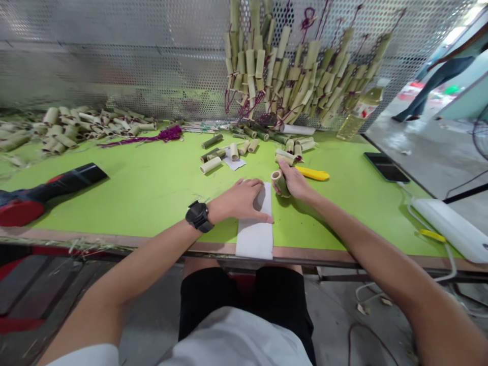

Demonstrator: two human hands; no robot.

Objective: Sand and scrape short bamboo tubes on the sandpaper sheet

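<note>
A strip of white paper (pixel 254 239) lies on the green tabletop, its near end reaching over the front edge. My left hand (pixel 244 200) rests on it, thumb stretched out to the right and fingers apart. Just right of the paper, my right hand (pixel 295 182) is closed around a short bamboo tube (pixel 281 184), tilted so its hollow end shows. A yellow utility knife (pixel 313 174) lies beside the right hand. Several cut bamboo pieces (pixel 211 165) are spread beyond both hands, some by a small white paper scrap (pixel 235 162).
Left stand a heap of bamboo tubes (pixel 57 127), purple cord (pixel 170 133) and a black-and-red blower-like tool (pixel 72 178). Strung bamboo (pixel 297 76) hangs on the mesh panel. Right are an oil-filled bottle (pixel 360 114), phone (pixel 386 166) and white power strip (pixel 452 229). A person walks far right.
</note>
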